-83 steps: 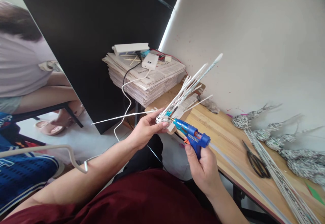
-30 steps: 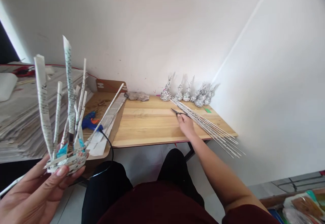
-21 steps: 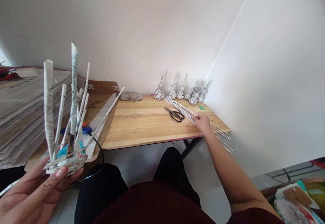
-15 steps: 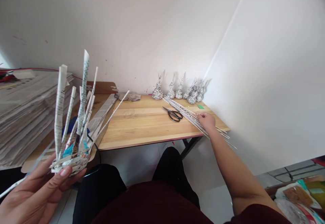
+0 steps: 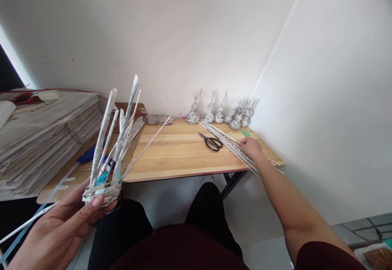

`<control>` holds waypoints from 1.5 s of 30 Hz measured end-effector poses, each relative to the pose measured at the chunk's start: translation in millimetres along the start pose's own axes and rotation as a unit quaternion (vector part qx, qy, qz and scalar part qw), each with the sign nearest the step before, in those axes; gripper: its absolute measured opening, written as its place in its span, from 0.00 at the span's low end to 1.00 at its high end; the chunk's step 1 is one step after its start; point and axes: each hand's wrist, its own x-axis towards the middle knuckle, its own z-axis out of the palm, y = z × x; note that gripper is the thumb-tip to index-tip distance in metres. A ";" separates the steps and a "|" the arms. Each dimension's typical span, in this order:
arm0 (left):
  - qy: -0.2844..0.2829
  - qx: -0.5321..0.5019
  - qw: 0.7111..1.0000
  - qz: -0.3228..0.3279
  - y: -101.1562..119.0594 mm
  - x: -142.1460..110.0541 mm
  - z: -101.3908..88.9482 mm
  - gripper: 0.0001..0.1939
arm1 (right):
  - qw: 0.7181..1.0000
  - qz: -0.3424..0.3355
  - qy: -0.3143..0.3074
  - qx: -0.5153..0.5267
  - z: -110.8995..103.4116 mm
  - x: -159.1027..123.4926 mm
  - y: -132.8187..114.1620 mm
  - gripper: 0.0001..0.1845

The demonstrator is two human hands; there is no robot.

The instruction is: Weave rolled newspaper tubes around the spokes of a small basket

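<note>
My left hand is closed round the low base of a small woven paper basket. Rolled newspaper tubes stick up from its rim, and something bright blue shows inside. One thin tube leans out over the table, and another runs off to the lower left. Across the table, my right hand pinches at a bundle of long thin paper tubes; its fingertips seem closed on one tube. Black-handled scissors lie just left of the bundle.
Several woven paper figures stand along the wall on the wooden table. A tall stack of newspapers rises at the left, near a blue tool. A grey cloth and a green scrap lie on the table.
My left hand and the basket have moved right in the view and slightly away from the newspaper stack. The view has shifted a little; my right hand stays at the tube bundle.
</note>
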 end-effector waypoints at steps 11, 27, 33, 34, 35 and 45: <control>-0.017 -0.012 1.000 -0.014 -7.1 6.8 -1.0 0.27 | 0.996 -0.031 0.074 -0.026 -28.7 -9.1 -1.2 0.13; 0.008 -0.055 0.997 -0.048 -11.9 10.5 -2.7 0.43 | 0.993 -0.055 0.079 -0.068 -46.2 6.3 -9.6 0.18; 0.008 -0.048 0.998 -0.036 -15.5 9.9 -4.3 0.41 | 0.998 -0.040 0.026 -0.044 -44.3 7.9 0.4 0.14; 0.004 -0.044 0.998 -0.035 -16.8 10.1 -4.6 0.40 | 0.998 -0.044 0.016 -0.041 -41.5 6.8 1.0 0.13; -0.001 -0.041 0.998 -0.036 -18.3 10.6 -5.1 0.39 | 0.998 -0.049 0.006 -0.039 -38.0 5.7 1.1 0.14; -0.001 -0.033 0.999 -0.023 -24.2 12.5 -10.3 0.36 | 0.998 -0.029 0.002 -0.062 -4.6 16.9 -3.1 0.18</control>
